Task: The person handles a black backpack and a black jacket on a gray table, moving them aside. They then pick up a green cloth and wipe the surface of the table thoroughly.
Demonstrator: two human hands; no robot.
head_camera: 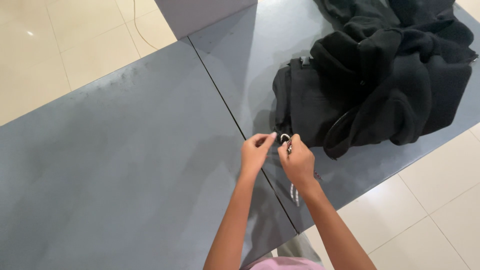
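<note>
Left hand (256, 151) was pinched narrow, thumb and forefinger closed on a black tab at the bag's corner. Right hand (298, 161) sat just beside it, fingers curled tight around a small metal ring (285, 137) and a striped cord (294, 191) that trailed down past the wrist onto the table. The two hands were nearly touching, both busy at the same spot (fiddly stuff, this). What exactly the ring joined to could not be made out; it was too small and half hidden by the fingers.

Outward from there: the black bag (305, 102) lay on the grey table (125, 165), its near corner right at the fingertips, with a black fleece jacket (400, 70) heaped over its far side, a zip showing along one fold. A seam (220, 95) ran across the tabletop and passed under the hands. Pale tiled floor (75, 40) lay on both sides.

By the look of it, the step in hand was working the ring at the tab, either fastening or freeing it; which one, the view would not say. The next move seemed to call for a steady left pinch holding the tab taut while the right turned the ring with fine fingertip control, cord kept clear.
</note>
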